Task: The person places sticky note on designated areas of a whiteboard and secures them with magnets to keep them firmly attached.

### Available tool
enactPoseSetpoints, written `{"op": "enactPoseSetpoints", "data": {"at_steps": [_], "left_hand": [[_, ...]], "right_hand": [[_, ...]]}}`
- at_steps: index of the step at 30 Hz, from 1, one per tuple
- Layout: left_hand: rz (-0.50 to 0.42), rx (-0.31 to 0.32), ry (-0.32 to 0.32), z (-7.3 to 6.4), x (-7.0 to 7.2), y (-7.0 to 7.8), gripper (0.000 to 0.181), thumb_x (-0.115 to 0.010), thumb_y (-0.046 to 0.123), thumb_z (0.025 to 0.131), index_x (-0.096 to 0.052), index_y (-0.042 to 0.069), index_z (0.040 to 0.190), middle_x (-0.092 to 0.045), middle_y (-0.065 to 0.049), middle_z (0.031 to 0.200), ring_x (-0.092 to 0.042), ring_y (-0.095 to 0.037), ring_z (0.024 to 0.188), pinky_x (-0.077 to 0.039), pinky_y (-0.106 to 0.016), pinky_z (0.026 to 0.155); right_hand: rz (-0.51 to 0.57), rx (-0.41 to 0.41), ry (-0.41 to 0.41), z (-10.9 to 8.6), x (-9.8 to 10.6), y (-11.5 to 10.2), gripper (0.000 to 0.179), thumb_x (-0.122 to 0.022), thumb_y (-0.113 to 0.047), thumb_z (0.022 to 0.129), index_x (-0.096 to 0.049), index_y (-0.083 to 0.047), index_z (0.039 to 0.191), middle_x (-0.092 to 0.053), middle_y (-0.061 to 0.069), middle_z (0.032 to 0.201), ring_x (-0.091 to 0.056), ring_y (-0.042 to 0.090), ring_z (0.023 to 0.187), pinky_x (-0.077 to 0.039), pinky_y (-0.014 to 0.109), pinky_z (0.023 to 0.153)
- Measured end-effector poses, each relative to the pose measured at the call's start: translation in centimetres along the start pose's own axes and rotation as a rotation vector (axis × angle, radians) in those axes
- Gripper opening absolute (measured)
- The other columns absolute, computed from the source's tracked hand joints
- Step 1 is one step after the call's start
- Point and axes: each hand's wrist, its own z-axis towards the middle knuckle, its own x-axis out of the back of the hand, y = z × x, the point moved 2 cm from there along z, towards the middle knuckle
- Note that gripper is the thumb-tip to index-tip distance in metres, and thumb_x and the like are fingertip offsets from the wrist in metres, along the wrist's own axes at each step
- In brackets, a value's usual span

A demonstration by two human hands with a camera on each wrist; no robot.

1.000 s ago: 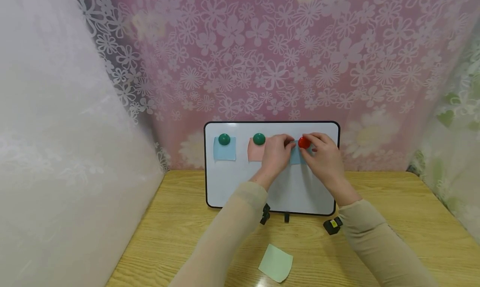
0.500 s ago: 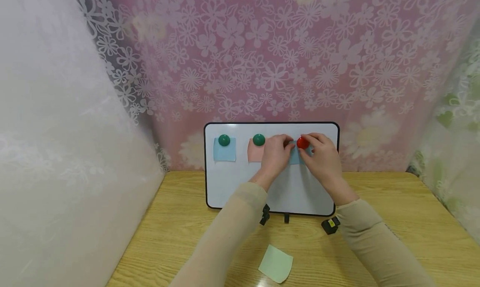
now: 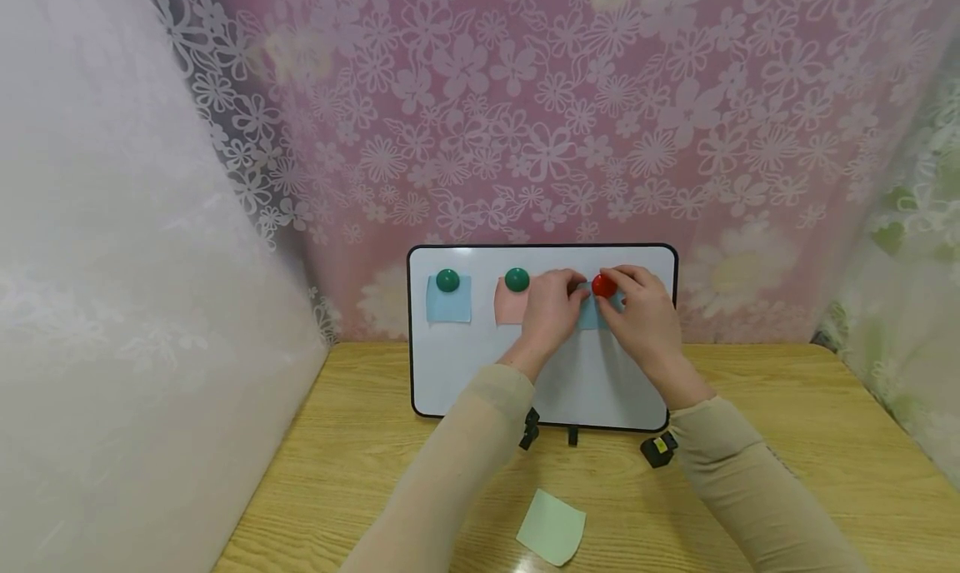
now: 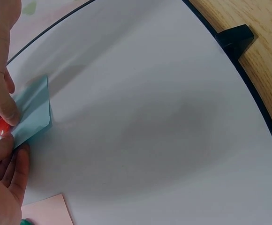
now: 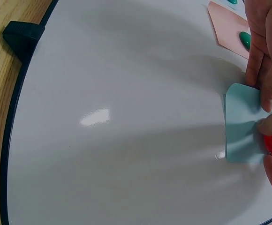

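Observation:
A light-blue sticky note (image 5: 243,124) lies against the upper right of a whiteboard (image 3: 465,369). My left hand (image 3: 551,306) pinches the note's left edge between thumb and fingers, as the right wrist view shows. A round red magnet (image 3: 603,286) sits over the note's upper part, between the thumb and fingers of my right hand (image 3: 647,319). In the left wrist view the red magnet (image 4: 3,127) shows only partly between the fingers, and the note's lower edge stands a little off the board.
Green magnets (image 3: 447,280) hold another blue note (image 3: 450,308) and a pink note (image 3: 511,311) further left on the board. A pale-green note (image 3: 552,528) lies on the wooden table (image 3: 360,490). Black feet (image 3: 573,435) jut out below the board; patterned curtains hang behind.
My right hand has shifted very slightly left with the red magnet. The left hand has stayed at the note's edge.

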Motion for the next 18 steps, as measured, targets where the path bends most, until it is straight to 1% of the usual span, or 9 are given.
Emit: {"op": "enactPoseSetpoints", "data": {"at_steps": [3,9,14,18], "left_hand": [[0.005,0.001,0.0,0.02,0.05,0.06,0.019,-0.075,0.017,0.104,-0.08,0.01,0.121,-0.077,-0.001,0.111,-0.066,-0.009,0.096,-0.056,-0.017,0.087],[0.025,-0.035,0.015,-0.17,0.11,0.06,0.02,-0.076,0.017,0.103,-0.079,0.008,0.121,-0.077,-0.003,0.11,-0.068,-0.011,0.096,-0.055,-0.017,0.085],[0.032,-0.041,0.025,-0.19,0.1,-0.03,0.021,-0.077,0.017,0.102,-0.079,0.008,0.121,-0.076,-0.003,0.108,-0.067,-0.01,0.093,-0.055,-0.016,0.082],[0.031,-0.037,0.02,-0.25,0.12,-0.06,0.023,-0.077,0.018,0.102,-0.079,0.007,0.122,-0.075,-0.003,0.107,-0.066,-0.011,0.092,-0.055,-0.017,0.081]], "right_hand": [[0.0,-0.001,0.001,0.02,0.0,0.01,0.041,-0.085,0.0,0.088,-0.074,0.006,0.127,-0.067,0.025,0.125,-0.064,0.046,0.105,-0.059,0.053,0.08],[-0.005,-0.004,-0.01,0.0,-0.2,0.11,0.042,-0.085,0.0,0.088,-0.073,0.005,0.128,-0.066,0.025,0.126,-0.063,0.045,0.109,-0.058,0.055,0.083],[-0.01,-0.004,-0.011,-0.02,-0.32,0.15,0.042,-0.086,0.0,0.088,-0.073,0.004,0.129,-0.066,0.025,0.126,-0.063,0.045,0.11,-0.058,0.055,0.084],[-0.018,-0.005,-0.004,-0.1,-0.18,0.01,0.042,-0.086,-0.001,0.089,-0.073,0.004,0.129,-0.067,0.025,0.125,-0.065,0.043,0.104,-0.059,0.054,0.081]]}}
